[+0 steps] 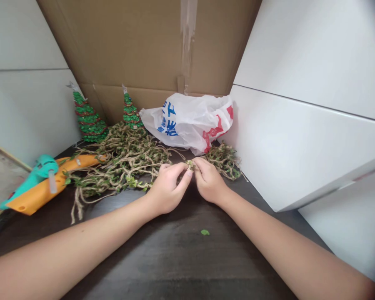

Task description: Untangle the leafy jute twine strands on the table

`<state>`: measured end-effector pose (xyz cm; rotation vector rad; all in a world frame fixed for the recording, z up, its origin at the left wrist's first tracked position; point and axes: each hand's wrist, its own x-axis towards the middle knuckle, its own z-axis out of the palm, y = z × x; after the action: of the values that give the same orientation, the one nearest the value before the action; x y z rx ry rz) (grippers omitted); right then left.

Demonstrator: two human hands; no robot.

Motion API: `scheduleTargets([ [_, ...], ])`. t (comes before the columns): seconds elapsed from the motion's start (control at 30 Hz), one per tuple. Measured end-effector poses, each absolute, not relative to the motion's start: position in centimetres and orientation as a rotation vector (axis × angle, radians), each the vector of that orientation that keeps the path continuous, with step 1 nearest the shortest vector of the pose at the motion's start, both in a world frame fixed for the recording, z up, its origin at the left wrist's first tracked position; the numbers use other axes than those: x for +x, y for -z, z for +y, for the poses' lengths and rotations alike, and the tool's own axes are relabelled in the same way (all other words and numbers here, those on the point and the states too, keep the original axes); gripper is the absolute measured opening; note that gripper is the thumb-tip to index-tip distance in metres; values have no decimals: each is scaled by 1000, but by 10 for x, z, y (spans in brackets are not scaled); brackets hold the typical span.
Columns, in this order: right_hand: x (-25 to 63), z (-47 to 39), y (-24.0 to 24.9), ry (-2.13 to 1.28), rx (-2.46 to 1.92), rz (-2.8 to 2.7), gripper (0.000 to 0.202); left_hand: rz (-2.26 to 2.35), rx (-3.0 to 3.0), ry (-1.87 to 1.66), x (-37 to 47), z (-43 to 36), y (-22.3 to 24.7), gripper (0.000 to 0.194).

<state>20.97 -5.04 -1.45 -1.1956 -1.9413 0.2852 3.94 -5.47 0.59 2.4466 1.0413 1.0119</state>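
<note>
My left hand (169, 186) and my right hand (208, 180) meet over the dark table, both pinching a short piece of leafy twine garland (190, 164) between their fingertips. Part of that piece is hidden by the fingers. Left of my left hand spreads a big tangled heap of twine garland (121, 160) with small green leaves and loose cord ends. A smaller heap of the same garland (224, 160) lies behind my right hand. One loose green leaf (205, 232) rests on the table between my forearms.
Behind the hands sits a crumpled white plastic bag (187, 121) with blue and red print. Two small green Christmas trees (89, 118) stand at the back left. A teal glue gun (34, 179) lies on an orange holder (46, 189). Cardboard (137, 46) and white panels (312, 83) enclose the table.
</note>
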Motion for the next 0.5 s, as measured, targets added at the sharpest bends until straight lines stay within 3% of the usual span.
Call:
scheduleTargets([
  [0.5,208,-53,13,-269,-1240,-2070,16,999,2445,-975,39,-55,-7,32],
])
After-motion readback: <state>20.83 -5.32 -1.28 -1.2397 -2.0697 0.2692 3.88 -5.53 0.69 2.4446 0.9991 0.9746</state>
